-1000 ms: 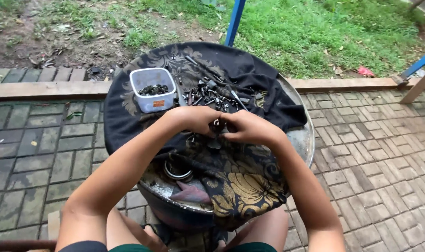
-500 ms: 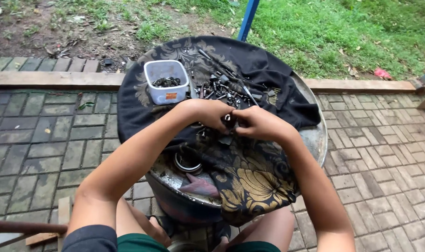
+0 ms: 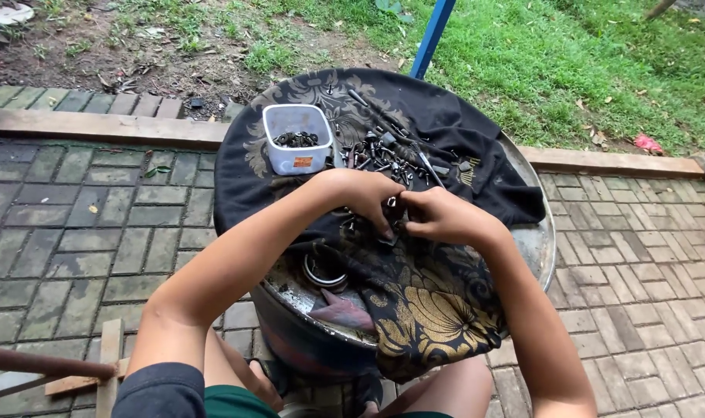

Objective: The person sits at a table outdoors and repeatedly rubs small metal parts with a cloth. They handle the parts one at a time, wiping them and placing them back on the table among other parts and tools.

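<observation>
Since the earlier frame the view has drifted left and down, so the drum sits further right in the picture; your hands have stayed pinched together over its middle.

Left hand: fingers curled down, tips closed on a small metal fastener, apparently steadying it from one side.
Right hand: fingers bent inward, tips meeting the same fastener from the other side, so the two hands can work it against each other. Whether it is a nut, a bolt or both is too small to tell.

Beneath the hands: a black cloth with gold flower print, draped over the tabletop, likely to keep small parts from rolling away.
Just beyond: a loose heap of dark bolts and nuts, within easy reach.
Left of the heap: a clear plastic tub, upright, with dark small parts inside, kept apart from the heap.
Near edge: a metal ring on the bare rim of the drum.
</observation>
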